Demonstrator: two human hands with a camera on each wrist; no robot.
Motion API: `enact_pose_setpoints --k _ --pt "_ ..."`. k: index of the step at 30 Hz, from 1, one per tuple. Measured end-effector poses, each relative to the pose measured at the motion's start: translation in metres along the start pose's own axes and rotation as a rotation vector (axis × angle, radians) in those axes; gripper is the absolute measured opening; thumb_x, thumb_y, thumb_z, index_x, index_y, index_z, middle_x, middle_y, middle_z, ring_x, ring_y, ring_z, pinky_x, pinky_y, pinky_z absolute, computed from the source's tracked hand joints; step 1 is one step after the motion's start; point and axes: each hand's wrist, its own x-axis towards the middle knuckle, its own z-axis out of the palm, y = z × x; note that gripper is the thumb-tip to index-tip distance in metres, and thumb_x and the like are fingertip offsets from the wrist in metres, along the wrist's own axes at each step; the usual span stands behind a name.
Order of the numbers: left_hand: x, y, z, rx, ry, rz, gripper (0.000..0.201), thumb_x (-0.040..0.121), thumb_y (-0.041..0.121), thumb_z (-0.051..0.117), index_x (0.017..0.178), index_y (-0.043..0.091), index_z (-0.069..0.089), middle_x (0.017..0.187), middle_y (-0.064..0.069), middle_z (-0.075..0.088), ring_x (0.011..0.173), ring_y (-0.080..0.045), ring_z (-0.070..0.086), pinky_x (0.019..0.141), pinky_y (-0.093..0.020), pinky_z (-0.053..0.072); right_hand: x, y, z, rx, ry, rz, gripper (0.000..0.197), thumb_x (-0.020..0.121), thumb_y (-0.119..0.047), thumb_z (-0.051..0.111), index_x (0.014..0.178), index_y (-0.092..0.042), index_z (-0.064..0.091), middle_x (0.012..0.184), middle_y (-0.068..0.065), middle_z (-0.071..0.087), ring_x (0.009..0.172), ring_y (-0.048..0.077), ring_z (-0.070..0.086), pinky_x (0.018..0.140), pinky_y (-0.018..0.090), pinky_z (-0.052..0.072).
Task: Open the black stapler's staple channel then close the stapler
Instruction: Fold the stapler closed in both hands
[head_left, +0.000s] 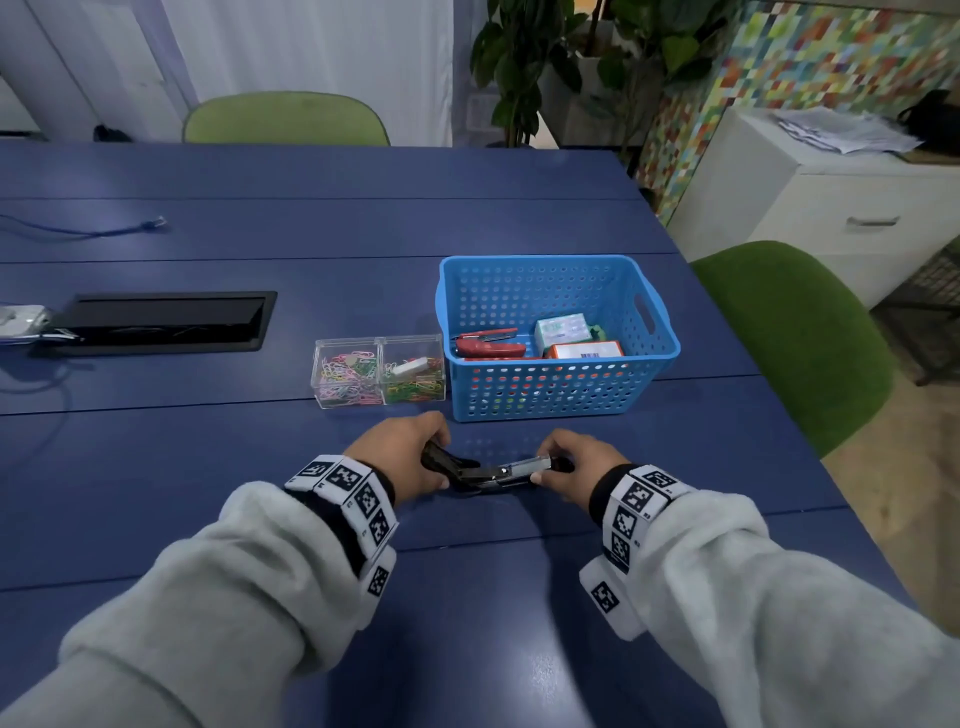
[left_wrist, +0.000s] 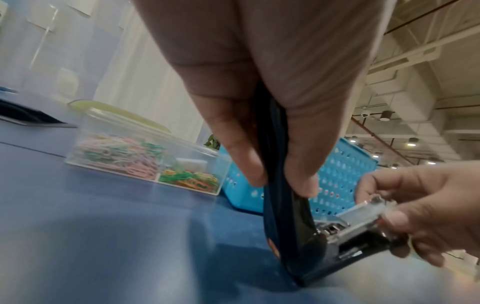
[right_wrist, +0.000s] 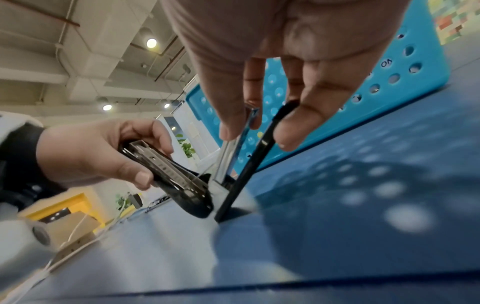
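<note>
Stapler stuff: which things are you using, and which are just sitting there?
Using:
black stapler, swung open
left hand, holding its top
right hand, holding its channel end

Just sitting:
blue basket with a red stapler and boxes
clip box
cable

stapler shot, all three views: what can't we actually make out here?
- Whether the staple channel holds staples: too small in the head view, blurred in the left wrist view.
- The left hand grip on the black stapler cover: the hand's back hides the fingertips in the head view.
- Lower contents of the blue basket: its perforated wall hides them.
- Print on the boxes inside: too small.
</note>
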Motion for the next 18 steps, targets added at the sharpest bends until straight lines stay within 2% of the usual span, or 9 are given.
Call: enact_pose_setpoints --k 2,5,7,9,11,13,15,18 --pt "0.001 0.008 0.002 -0.001 0.009 0.012 0.034 0.07 0.026 0.074 0.095 0.023 0.051 0.087 0.004 0.059 0.082 -0.018 0.054 0.075 -0.03 0.046 0.0 -0.001 -0.002 0.022 0.027 -0.014 0.021 0.077 -0.03 0.072 0.08 -0.032 0.051 0.099 0.008 0.061 0.079 0.021 0.055 0.078 0.031 0.051" --pt "0.002 0.017 0.009 -0.038 0.004 0.024 0.04 0.07 0.027 0.074 0.103 0.025 0.052 0.098 0.001 0.065 0.092 -0.021 0.06 0.083 -0.033 0.05 -0.003 -0.002 -0.003 0.065 0.009 -0.016 0.025 0.077 -0.028 0.072 0.07 -0.038 0.05 0.101 0.009 0.064 0.083 0.021 0.059 0.083 0.03 0.051" --pt "0.002 0.023 0.014 -0.085 0.021 0.044 0.042 0.07 0.028 0.074 0.105 0.028 0.05 0.103 0.003 0.066 0.096 -0.021 0.061 0.086 -0.036 0.052 -0.005 -0.003 -0.002 0.127 0.016 -0.002 0.024 0.077 -0.024 0.072 0.07 -0.036 0.052 0.094 0.007 0.066 0.083 0.023 0.062 0.088 0.038 0.055" --pt "0.003 0.031 0.016 -0.121 0.053 0.063 0.046 0.069 0.027 0.074 0.106 0.028 0.047 0.102 0.003 0.065 0.093 -0.022 0.06 0.085 -0.037 0.051 -0.007 -0.003 -0.002 0.195 0.017 0.004 0.017 0.078 -0.021 0.071 0.075 -0.027 0.055 0.079 -0.004 0.063 0.079 0.022 0.063 0.087 0.043 0.056" --pt "0.005 0.041 0.017 -0.125 0.072 0.071 0.05 0.069 0.028 0.075 0.108 0.026 0.044 0.097 0.002 0.061 0.087 -0.022 0.057 0.082 -0.035 0.05 -0.009 -0.006 -0.001 0.211 -0.003 -0.001 0.018 0.08 -0.019 0.069 0.075 -0.025 0.053 0.073 -0.009 0.06 0.075 0.019 0.062 0.088 0.041 0.056" --pt "0.006 0.049 0.02 -0.121 0.065 0.082 0.049 0.069 0.028 0.075 0.107 0.025 0.044 0.095 0.003 0.058 0.085 -0.021 0.055 0.079 -0.033 0.048 -0.01 -0.011 0.0 0.186 -0.023 -0.021 0.018 0.081 -0.02 0.068 0.076 -0.025 0.052 0.077 0.0 0.063 0.076 0.021 0.063 0.088 0.04 0.055" --pt "0.008 0.054 0.023 -0.138 0.046 0.097 0.045 0.068 0.028 0.076 0.104 0.023 0.048 0.09 0.006 0.055 0.085 -0.02 0.055 0.075 -0.029 0.044 -0.012 -0.014 0.0 0.184 -0.028 -0.034 0.016 0.08 -0.022 0.07 0.081 -0.024 0.054 0.082 0.002 0.063 0.083 0.024 0.065 0.089 0.038 0.054" --pt "0.008 0.056 0.027 -0.165 0.032 0.114 0.039 0.069 0.027 0.075 0.102 0.02 0.055 0.094 -0.001 0.064 0.092 -0.022 0.06 0.073 -0.024 0.041 -0.014 -0.014 -0.001 0.205 -0.039 -0.02 0.021 0.076 -0.03 0.074 0.087 -0.027 0.056 0.086 -0.003 0.061 0.085 0.017 0.06 0.082 0.028 0.049"
